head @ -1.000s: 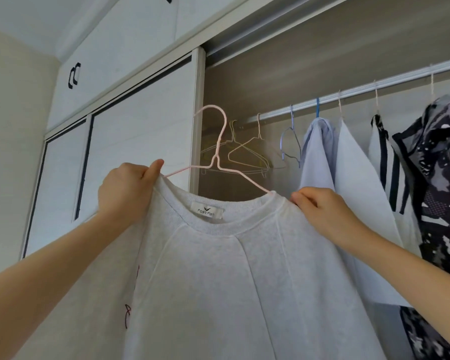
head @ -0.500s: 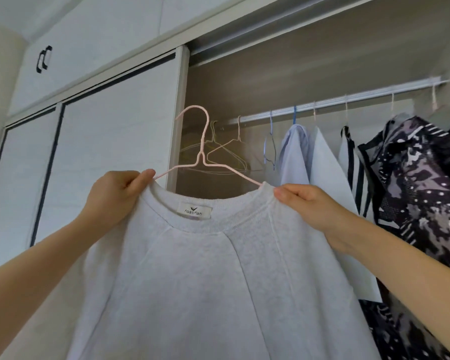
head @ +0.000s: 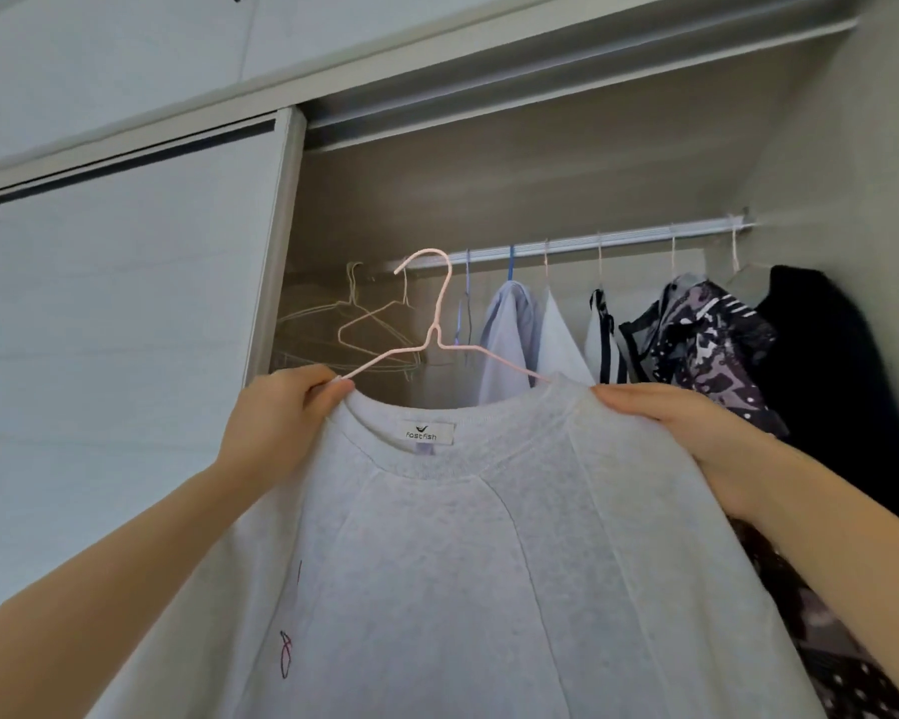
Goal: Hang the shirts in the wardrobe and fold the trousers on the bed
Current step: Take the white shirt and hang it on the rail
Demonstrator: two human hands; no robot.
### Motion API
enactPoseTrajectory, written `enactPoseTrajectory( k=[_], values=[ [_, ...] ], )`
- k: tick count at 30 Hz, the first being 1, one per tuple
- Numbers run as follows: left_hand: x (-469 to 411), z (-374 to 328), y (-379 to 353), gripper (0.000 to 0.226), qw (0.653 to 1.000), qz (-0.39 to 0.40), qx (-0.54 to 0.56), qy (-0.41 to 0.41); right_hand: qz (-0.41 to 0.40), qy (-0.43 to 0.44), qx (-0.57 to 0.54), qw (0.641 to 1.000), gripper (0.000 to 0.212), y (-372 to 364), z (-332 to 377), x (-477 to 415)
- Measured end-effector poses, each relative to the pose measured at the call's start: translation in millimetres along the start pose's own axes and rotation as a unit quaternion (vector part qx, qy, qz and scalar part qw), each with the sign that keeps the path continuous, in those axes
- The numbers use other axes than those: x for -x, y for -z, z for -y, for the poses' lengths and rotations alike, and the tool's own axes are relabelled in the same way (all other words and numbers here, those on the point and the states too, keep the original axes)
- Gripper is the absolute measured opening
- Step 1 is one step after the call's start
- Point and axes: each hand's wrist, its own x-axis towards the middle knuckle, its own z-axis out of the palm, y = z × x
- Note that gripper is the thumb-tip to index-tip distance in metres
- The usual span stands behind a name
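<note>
1. My left hand (head: 276,422) and right hand (head: 681,433) grip the shoulders of the grey shirt (head: 463,563) on a pink hanger (head: 437,324), near the rail (head: 592,244).
2. Empty hangers (head: 364,329) behind; hung clothes (head: 696,334) crowd the right.

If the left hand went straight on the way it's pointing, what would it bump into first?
Probably the empty wire hangers on the rail, up and right of the left hand, which grips the white shirt; depth is unclear.
</note>
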Motion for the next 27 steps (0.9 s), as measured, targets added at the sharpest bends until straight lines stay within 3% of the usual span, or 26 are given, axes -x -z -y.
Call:
enactPoseTrajectory(
  k=[2, 4, 8, 11, 15, 18, 27],
  values=[
    [-5.5, -5.0, -16.5, 0.017, 1.000, 0.002, 0.023, 0.002, 0.006, -0.010, -0.021, 1.000, 0.077, 10.9, 1.1, 3.3],
    [-14.3, -9.8, -32.8, 0.020, 0.999, -0.001, 0.044, 0.006, 0.003, -0.011, -0.029, 1.000, 0.080, 12.3, 6.0, 10.3],
    [-40.6, -14.9, -58.4, 0.028, 0.998, 0.054, 0.021, 0.029, 0.005, 0.005, -0.023, 1.000, 0.032, 0.5, 15.0, 30.8],
    [-61.3, -23.3, -70.9, 0.032, 0.994, 0.093, 0.010, 0.049, -0.009, 0.018, -0.022, 1.000, 0.034, -13.8, 17.4, 36.6],
    [-77.6, -39.9, -84.0, 0.035, 0.997, 0.059, -0.017, 0.039, -0.098, 0.044, -0.038, 0.993, 0.022, -30.6, 25.9, 33.9],
    [-84.0, -46.8, -92.5, 0.035, 0.994, 0.060, 0.059, 0.067, -0.145, 0.064, -0.039, 0.987, 0.017, -39.9, 33.6, 30.6],
    [-68.6, -74.0, -85.1, 0.026, 0.930, 0.227, 0.280, 0.076, -0.208, 0.089, -0.003, 0.974, 0.016, -68.8, 50.8, 13.2]
  ],
)
